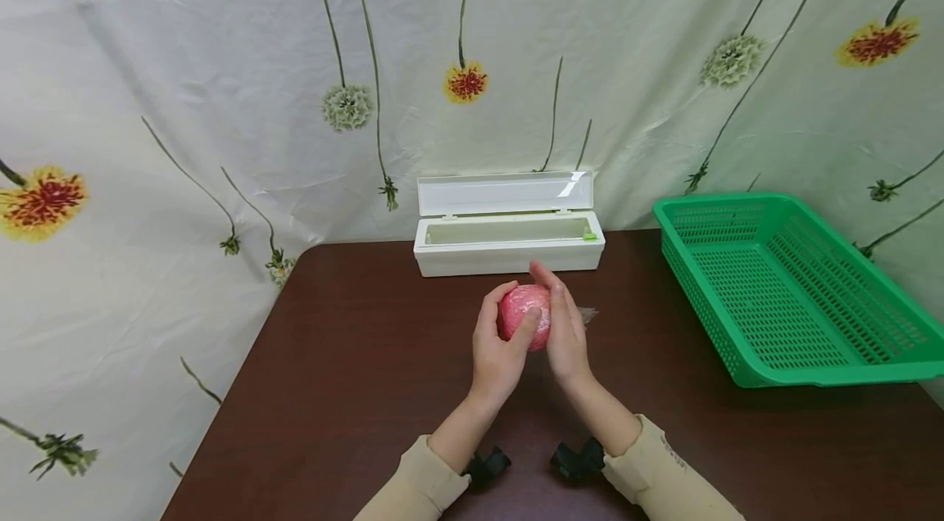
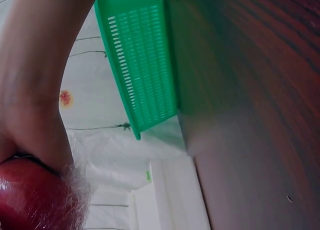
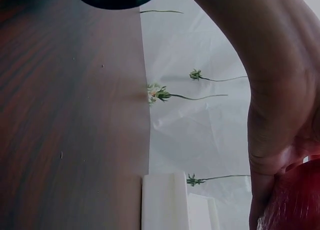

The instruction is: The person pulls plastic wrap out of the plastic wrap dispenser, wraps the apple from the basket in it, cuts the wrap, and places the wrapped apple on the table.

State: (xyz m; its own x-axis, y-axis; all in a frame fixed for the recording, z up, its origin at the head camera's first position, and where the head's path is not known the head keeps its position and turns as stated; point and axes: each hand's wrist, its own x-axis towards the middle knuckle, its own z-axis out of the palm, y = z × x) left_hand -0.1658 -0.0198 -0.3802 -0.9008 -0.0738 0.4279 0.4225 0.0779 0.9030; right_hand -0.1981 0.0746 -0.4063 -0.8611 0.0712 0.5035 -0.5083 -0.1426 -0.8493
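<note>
A round red fruit [image 1: 525,304] wrapped in clear cling film is held up between both hands over the table. My left hand [image 1: 496,357] grips it from the left, fingers curled behind and thumb across its front. On the other side my right hand [image 1: 567,341] presses the film with nearly straight fingers. A loose tail of film [image 1: 587,314] sticks out past the right hand. In the left wrist view, crumpled film [image 2: 77,197] stands off the fruit's side. The right wrist view shows the glossy wrapped fruit [image 3: 297,200] under the palm.
Behind the hands, a long white box [image 1: 509,260] stands with its clear lid [image 1: 505,195] raised and a small green slider [image 1: 589,237] at its right end. A green plastic basket [image 1: 701,312] sits at the right. A flowered cloth [image 1: 258,95] hangs behind the brown table [image 1: 332,390].
</note>
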